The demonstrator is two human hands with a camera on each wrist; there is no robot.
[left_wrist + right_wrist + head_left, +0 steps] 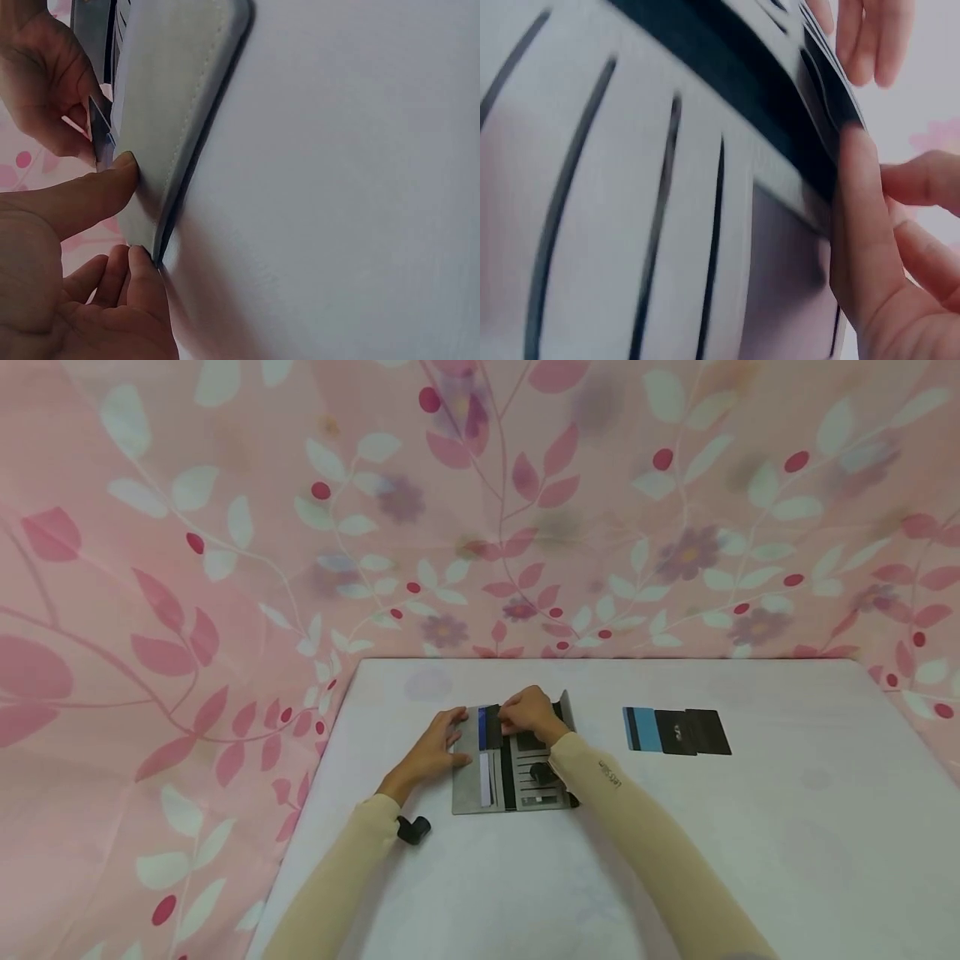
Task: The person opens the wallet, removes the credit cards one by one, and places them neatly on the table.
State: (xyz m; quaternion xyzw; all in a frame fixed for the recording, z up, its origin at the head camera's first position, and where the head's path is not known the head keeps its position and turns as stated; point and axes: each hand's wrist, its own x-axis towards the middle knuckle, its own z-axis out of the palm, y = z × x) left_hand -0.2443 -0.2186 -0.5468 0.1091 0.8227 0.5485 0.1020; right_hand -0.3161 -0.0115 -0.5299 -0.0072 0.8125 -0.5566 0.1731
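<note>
A grey wallet (465, 793) lies unfolded on the white table, its card slots facing up. At its upper left part my right hand (528, 710) pinches a dark card (491, 728) beside a blue strip of card (482, 728). My left hand (431, 750) holds the wallet's left edge. In the left wrist view, the thumb (112, 187) presses on the grey face and the other fingers are at the edge. A white card (485, 779) sits in the lower left slot. The right wrist view shows the slots close up; the card is mostly hidden there.
To the right of the wallet lie a blue card (645, 729) with a black stripe and two black cards (708, 732), side by side. The white table (787, 852) meets a pink floral cloth (480, 527) behind it. Black wrist devices (414, 829) show at both sleeves.
</note>
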